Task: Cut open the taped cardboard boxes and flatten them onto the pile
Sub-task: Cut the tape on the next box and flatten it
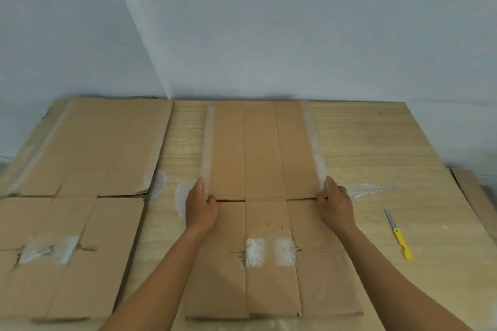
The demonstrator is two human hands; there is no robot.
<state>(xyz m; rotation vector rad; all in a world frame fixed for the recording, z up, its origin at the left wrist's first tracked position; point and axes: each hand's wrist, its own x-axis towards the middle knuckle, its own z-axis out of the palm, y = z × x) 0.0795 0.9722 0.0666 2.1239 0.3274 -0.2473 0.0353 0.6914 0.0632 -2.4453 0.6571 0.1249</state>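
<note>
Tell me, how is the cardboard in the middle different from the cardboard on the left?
The left hand and the right hand grip the middle cardboard by its side edges; nobody touches the left cardboard. The middle cardboard looks narrower than the left cardboard. The middle cardboard has two white tape patches; the left cardboard has one crumpled clear patch. Both are brown, flattened and lie on the wooden table.
</note>
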